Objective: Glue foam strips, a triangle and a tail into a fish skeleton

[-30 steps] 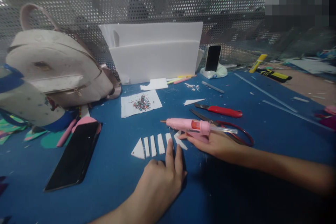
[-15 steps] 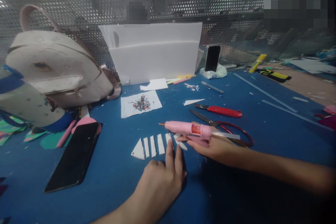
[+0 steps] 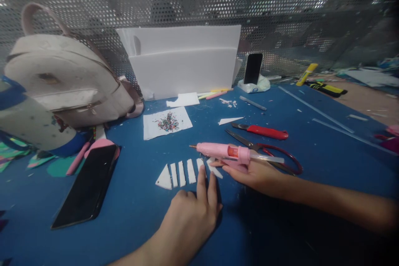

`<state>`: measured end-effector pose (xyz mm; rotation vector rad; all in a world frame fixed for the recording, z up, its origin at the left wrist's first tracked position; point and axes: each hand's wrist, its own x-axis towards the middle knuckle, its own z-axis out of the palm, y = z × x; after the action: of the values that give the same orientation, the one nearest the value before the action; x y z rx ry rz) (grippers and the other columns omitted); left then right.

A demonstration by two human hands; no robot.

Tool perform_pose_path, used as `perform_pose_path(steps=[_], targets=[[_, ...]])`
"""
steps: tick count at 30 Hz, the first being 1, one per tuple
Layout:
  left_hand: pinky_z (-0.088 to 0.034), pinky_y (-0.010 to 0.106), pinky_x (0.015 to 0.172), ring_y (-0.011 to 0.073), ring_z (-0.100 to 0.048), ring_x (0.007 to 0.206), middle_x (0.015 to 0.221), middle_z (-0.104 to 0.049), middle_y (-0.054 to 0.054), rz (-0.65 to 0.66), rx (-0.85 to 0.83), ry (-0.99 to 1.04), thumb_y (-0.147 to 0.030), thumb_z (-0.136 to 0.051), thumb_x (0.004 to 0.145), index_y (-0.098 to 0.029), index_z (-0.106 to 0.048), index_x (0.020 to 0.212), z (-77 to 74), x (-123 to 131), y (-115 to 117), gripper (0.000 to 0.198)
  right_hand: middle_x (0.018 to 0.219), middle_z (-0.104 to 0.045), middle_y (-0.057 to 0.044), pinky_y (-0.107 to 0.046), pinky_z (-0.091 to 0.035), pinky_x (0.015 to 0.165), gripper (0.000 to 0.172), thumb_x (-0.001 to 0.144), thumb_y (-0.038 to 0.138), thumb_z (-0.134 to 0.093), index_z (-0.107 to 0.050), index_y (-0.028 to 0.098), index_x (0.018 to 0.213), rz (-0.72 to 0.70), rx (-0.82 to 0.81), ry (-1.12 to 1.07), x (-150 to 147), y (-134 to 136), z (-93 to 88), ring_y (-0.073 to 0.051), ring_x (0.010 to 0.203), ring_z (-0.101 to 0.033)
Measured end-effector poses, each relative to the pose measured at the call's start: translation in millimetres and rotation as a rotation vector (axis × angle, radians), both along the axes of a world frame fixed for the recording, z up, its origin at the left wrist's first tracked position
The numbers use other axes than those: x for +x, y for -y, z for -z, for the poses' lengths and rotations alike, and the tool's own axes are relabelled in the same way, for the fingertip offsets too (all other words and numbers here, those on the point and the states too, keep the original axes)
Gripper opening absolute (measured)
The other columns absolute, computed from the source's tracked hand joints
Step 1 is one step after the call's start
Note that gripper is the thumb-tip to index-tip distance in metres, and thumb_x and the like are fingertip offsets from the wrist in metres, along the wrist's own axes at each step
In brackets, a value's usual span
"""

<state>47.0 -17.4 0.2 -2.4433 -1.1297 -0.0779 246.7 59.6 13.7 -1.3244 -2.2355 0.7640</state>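
My right hand [image 3: 252, 174] grips a pink glue gun [image 3: 218, 151], its nozzle pointing left above the table and a clear glue stick [image 3: 269, 158] poking out of its back. My left hand [image 3: 193, 210] lies palm down with two fingers stretched out. One fingertip touches a white foam strip [image 3: 200, 162], and the other is beside the angled white piece [image 3: 216, 169] at the right end of the row. Further left in that row are more strips [image 3: 190, 171] and a triangular white piece [image 3: 165, 178] with a small dark hole.
Scissors [image 3: 264, 149] and a red-handled cutter [image 3: 268, 131] lie behind my right hand. A black phone [image 3: 87, 187] is at left, near a bottle [image 3: 34, 120] and backpack [image 3: 68, 75]. Glitter-like bits [image 3: 168, 122] rest on white paper; white boards [image 3: 187, 66] stand at the back.
Almost nothing differs. Both hands, the glue gun and the white pieces keep their places; the view has shifted very slightly.
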Motion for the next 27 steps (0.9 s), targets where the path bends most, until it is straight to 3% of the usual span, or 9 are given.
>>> perform_pose_path(steps=[5, 9, 15, 22, 27], targets=[[-0.051, 0.034, 0.036, 0.0257, -0.067, 0.047, 0.127, -0.056, 0.035, -0.002, -0.010, -0.008, -0.029, -0.058, 0.089, -0.002, -0.062, 0.128, 0.0, 0.4, -0.5, 0.048, 0.120, -0.071, -0.005, -0.045, -0.051, 0.102, 0.039, 0.090, 0.046, -0.051, -0.072, 0.028, 0.117, -0.022, -0.113, 0.070, 1.8, -0.6, -3.5, -0.031, 0.117, -0.064], [-0.050, 0.034, 0.036, 0.0233, -0.064, 0.043, 0.128, -0.055, 0.035, -0.006, -0.014, -0.009, -0.030, -0.056, 0.091, -0.003, -0.061, 0.129, 0.8, 0.4, -1.2, 0.048, 0.119, -0.072, -0.006, -0.045, -0.047, 0.106, 0.040, 0.092, 0.046, -0.049, -0.071, 0.027, 0.120, -0.050, -0.097, 0.082, 5.1, -3.0, 1.2, -0.029, 0.116, -0.064], [-0.052, 0.034, 0.038, 0.0239, -0.066, 0.047, 0.129, -0.054, 0.035, -0.010, -0.040, -0.022, -0.030, -0.055, 0.091, -0.002, -0.059, 0.131, 0.9, -0.4, 0.1, 0.049, 0.111, -0.073, -0.009, -0.044, -0.056, 0.093, 0.039, 0.090, 0.047, -0.051, -0.072, 0.024, 0.114, 0.011, -0.043, 0.054, 0.7, -0.2, -1.8, -0.030, 0.104, -0.069], [-0.052, 0.034, 0.037, 0.0288, -0.071, 0.056, 0.130, -0.053, 0.035, -0.008, -0.051, -0.020, -0.027, -0.053, 0.092, -0.001, -0.059, 0.130, -1.2, 0.3, 0.3, 0.047, 0.120, -0.071, -0.005, -0.046, -0.054, 0.099, 0.036, 0.091, 0.046, -0.054, -0.073, 0.030, 0.116, -0.003, -0.087, 0.049, 2.5, -1.4, -1.1, -0.031, 0.116, -0.064], [-0.052, 0.035, 0.037, 0.0235, -0.065, 0.045, 0.129, -0.053, 0.036, -0.009, -0.052, -0.014, -0.027, -0.051, 0.093, 0.000, -0.058, 0.131, -1.2, 1.2, -0.1, 0.047, 0.123, -0.069, -0.009, -0.055, -0.047, 0.106, 0.039, 0.090, 0.045, -0.054, -0.071, 0.025, 0.118, 0.000, -0.028, 0.006, 2.5, -1.4, 3.8, -0.034, 0.119, -0.061]])
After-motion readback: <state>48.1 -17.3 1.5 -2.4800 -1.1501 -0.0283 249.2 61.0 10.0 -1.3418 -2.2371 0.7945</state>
